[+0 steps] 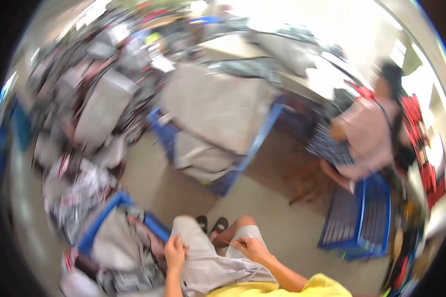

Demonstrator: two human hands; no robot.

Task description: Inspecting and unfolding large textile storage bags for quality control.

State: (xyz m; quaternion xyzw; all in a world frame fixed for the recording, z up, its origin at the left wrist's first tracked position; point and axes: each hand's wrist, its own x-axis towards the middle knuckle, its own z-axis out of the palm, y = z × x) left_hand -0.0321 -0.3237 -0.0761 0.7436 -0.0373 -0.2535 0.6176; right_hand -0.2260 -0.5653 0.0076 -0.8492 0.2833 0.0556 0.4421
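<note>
At the bottom centre of the frame the person is sitting with grey fabric [208, 262] lying across the lap. The left hand [175, 253] is resting on the fabric at its left side, its fingers [179, 246] closing together on a fold of the cloth. The right hand [251, 247] is hovering just right of it over the same fabric, its fingers [240, 243] pinching together on a thin reddish thread [224, 241] that is running leftward toward the cloth; the picture is blurring too much to tell whether a needle is there. A yellow sleeve [322, 287] is showing at the lower right edge.

Just left of the left hand, a blue crate [156, 225] is holding more grey and patterned cloth. In the middle of the frame a second blue bin [262, 133] is standing on the floor, carrying a tall stack of grey fabric pieces [213, 106]. Heaps of mixed garments [84, 99] are filling the upper left. At the right of the frame another person in a pink top [369, 133] is sitting near a blue slatted crate [359, 218], well apart from the hands. A tabletop [302, 79] with grey cloth on it is stretching across the upper middle.
</note>
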